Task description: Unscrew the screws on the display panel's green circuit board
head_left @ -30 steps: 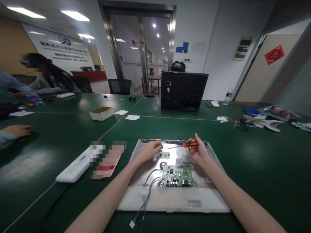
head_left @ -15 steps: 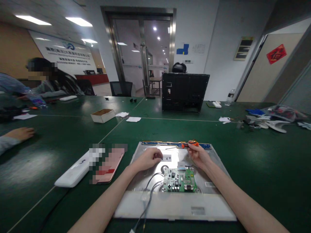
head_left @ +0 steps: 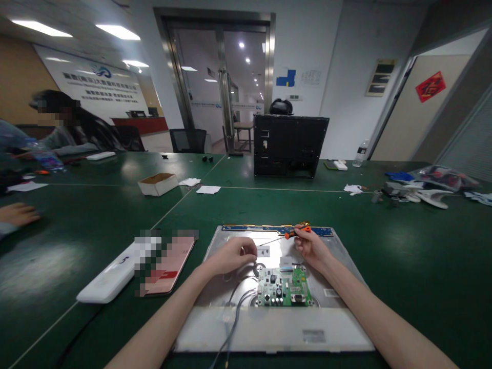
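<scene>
A display panel [head_left: 215, 328] lies with its metal back up in front of me. My right hand [head_left: 312, 248] grips an orange-and-black screwdriver [head_left: 291, 234] above its upper part. The shaft points left and slightly down toward my left hand [head_left: 237, 252]. That hand's thumb and fingers are curled together over the panel; whatever they pinch, if anything, is too small to make out. Below both hands sits a green circuit board [head_left: 284, 287] with dark cables [head_left: 239, 307] leaving its left side. A narrow blue board [head_left: 249, 228] runs along the panel's far edge.
Left of the panel lie a pink phone [head_left: 172, 266] and a white power bank [head_left: 107, 279]. Farther back are an open cardboard box [head_left: 158, 184], a black monitor housing [head_left: 291, 146] and, at right, loose parts [head_left: 415, 192]. Another person's hand [head_left: 17, 215] rests at far left.
The screwdriver has tilted, its tip now lower and nearer my left hand. My right hand has come down slightly. The whole view has shifted a little.
</scene>
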Tool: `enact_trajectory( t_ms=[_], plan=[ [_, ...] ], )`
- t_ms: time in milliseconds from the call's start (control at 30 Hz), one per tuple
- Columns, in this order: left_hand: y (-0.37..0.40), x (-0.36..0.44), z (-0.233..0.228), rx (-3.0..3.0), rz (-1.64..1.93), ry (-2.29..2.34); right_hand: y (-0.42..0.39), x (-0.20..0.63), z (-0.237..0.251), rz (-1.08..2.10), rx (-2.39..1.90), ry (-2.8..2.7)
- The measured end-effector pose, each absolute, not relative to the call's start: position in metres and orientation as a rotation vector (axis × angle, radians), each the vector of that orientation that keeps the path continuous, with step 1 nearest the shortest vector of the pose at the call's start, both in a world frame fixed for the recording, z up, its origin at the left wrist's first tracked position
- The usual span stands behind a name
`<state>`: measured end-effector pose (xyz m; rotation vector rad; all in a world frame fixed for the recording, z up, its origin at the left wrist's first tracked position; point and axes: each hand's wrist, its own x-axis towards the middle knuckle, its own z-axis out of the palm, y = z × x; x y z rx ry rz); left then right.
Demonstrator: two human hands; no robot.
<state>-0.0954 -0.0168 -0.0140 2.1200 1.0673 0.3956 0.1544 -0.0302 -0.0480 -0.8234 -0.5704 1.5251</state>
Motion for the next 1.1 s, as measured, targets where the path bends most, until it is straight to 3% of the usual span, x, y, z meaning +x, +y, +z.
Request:
enact_trajectory(
  t_ms=[1100],
  plan=[
    [-0.027, -0.084, -0.020, 2.096, 0.340, 0.972, -0.035, 0.147, -0.044, 1.490, -0.873, -0.597]
  ],
)
